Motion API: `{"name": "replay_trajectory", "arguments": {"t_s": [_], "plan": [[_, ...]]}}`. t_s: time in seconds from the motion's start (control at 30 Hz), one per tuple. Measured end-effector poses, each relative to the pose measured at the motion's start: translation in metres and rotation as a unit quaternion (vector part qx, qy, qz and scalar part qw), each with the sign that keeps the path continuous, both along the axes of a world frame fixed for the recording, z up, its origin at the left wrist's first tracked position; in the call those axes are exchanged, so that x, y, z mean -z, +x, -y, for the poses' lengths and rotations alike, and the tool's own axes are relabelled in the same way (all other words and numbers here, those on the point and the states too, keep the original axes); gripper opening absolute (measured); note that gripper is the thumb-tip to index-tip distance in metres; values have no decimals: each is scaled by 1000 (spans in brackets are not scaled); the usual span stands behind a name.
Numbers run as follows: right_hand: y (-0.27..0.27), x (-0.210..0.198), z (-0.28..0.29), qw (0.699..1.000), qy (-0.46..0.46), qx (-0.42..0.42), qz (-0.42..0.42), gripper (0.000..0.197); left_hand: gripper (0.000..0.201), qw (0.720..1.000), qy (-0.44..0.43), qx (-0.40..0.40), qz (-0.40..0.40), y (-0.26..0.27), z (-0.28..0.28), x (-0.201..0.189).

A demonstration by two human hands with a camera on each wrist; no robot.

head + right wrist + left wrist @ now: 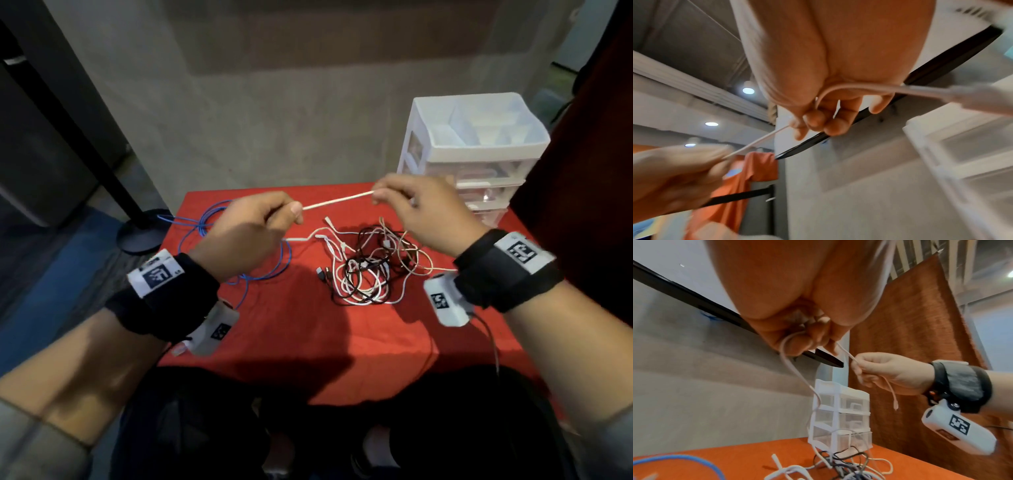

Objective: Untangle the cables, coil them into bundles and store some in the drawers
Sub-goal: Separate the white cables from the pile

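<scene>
Red cloth, slightly creased, covers the table; its near edge is lost behind the person's dark lap. A thin, smooth white round cable is stretched taut in the air above it, pinched at one end by the left hand between thumb and curled fingers, and at the other by the right hand, also with curled fingers. In the left wrist view the cable's plug end dangles below the right hand, and its longer run drops from the left hand into the tangled heap of white and black cords at the table's centre; individual strands there cannot be traced. A loose blue wire loop lies left, partly hidden by the left hand. The translucent white plastic drawer unit stands at the far right; its drawer contents are unclear. The right wrist view is motion-blurred.
</scene>
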State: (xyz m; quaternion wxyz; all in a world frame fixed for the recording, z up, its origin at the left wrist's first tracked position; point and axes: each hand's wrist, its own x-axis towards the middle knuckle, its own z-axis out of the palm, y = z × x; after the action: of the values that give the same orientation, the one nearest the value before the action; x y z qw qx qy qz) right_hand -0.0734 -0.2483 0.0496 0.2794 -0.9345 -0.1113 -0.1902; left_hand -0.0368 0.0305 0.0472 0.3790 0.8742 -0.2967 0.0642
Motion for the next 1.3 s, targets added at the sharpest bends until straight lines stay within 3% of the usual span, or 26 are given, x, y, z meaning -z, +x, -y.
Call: {"name": "replay_trajectory", "arguments": {"t_s": [0.07, 0.13, 0.23, 0.3, 0.33, 0.43, 0.53, 0.63, 0.73, 0.83, 0.93, 0.97, 1.03, 1.07, 1.17, 1.3], "plan": [[1, -2, 21, 999, 42, 20, -3, 21, 23, 1000, -9, -14, -13, 4, -4, 0], [0, 0, 29, 998, 26, 50, -41, 20, 23, 1000, -21, -19, -12, 5, -2, 5], [-7, 6, 21, 990, -109, 81, -33, 22, 22, 1000, -26, -14, 6, -1, 15, 12], [-16, 2, -1, 992, -127, -4, -18, 50, 21, 999, -15, 27, 42, -11, 32, 11], [-20, -2, -14, 993, -102, -55, -26, 54, 20, 997, -13, 49, 60, -16, 41, 10], [-22, -14, -32, 990, -20, -122, -65, 25, 19, 996, -39, 58, 52, -19, 58, 4], [-17, -23, -8, 997, -26, -76, -18, 22, 22, 998, -43, 54, 10, -11, 49, 3], [-16, -24, 31, 999, -36, -15, 3, 22, 24, 997, -26, 66, 17, -7, 32, 7], [-15, -14, 64, 998, 18, 43, 37, 23, 23, 997, 15, 73, 36, 0, 24, 19], [-9, -1, 82, 993, 62, 97, 14, 23, 18, 997, 29, 69, 29, 5, 25, 29], [-14, 8, 72, 984, -70, 163, -14, 14, 17, 998, 17, 49, 29, 1, 35, 29], [-20, 7, 60, 982, -110, 155, -15, 24, 17, 998, 10, 51, 31, -4, 41, 28], [-30, 1, 25, 989, -133, 60, -29, 50, 18, 996, 2, 71, 44, -14, 54, 23], [-34, -1, 7, 990, -133, 5, -38, 53, 18, 995, 1, 84, 54, -18, 61, 20], [-34, 2, -16, 988, -109, -98, -56, 29, 19, 992, 4, 108, 68, -23, 69, 13], [-18, -10, 25, 992, -107, -60, 11, 29, 23, 991, 24, 112, 73, -9, 48, 15]]}}
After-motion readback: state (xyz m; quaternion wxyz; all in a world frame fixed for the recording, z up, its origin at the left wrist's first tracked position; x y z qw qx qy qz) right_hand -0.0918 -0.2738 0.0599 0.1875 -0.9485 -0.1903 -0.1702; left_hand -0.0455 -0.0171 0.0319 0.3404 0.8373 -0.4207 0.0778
